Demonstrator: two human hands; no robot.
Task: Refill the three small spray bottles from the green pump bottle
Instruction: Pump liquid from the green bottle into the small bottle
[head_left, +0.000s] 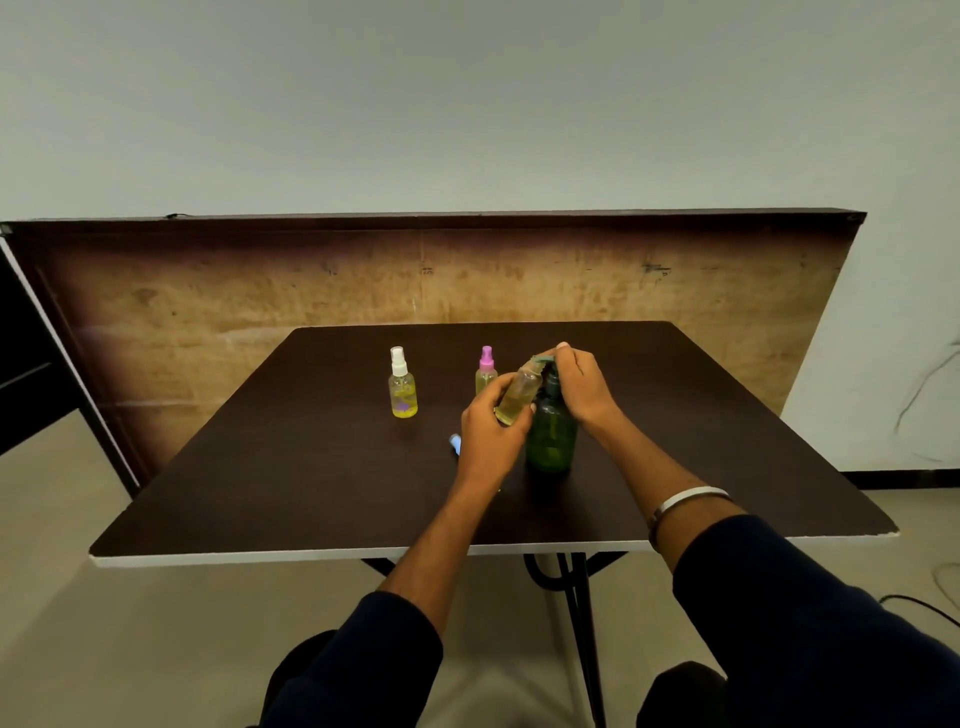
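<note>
The green pump bottle (551, 436) stands upright near the middle of the dark table (311, 467). My right hand (579, 382) lies on top of its pump head, fingers curled over the nozzle. My left hand (491, 434) holds an uncapped small clear bottle (518, 392), tilted, with its mouth up against the pump nozzle; yellowish liquid is in its lower part. Its blue spray cap (455, 444) lies on the table just left of my left hand. A white-capped spray bottle (402, 384) and a pink-capped spray bottle (485, 371), both with yellow liquid, stand upright further back.
A large wooden board (208, 312) leans upright behind the table's far edge. The table's white front edge (363, 555) is close to my knees, and black metal legs (576, 597) show under it. Cables lie on the floor at the right.
</note>
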